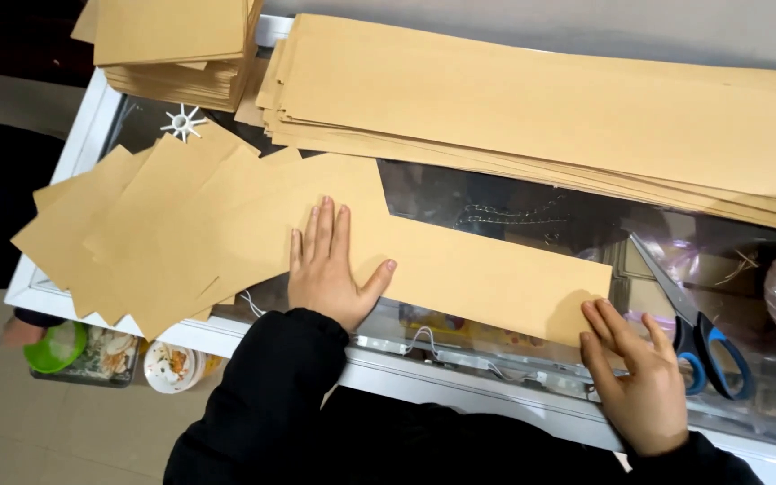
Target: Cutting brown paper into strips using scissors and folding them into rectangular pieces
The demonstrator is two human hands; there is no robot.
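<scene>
Left hand [327,269] and right hand [635,377] flat, palms down, fingers spread

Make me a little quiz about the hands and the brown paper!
1. True or false: the left hand lies flat on the brown paper strip.
2. What tool lies beside the right hand: A) scissors, B) stapler, C) pen?
3. Which part of the strip does the right hand touch?

Key: 1. true. 2. A, the blue-handled scissors. 3. Its right end, at the lower corner.
</scene>
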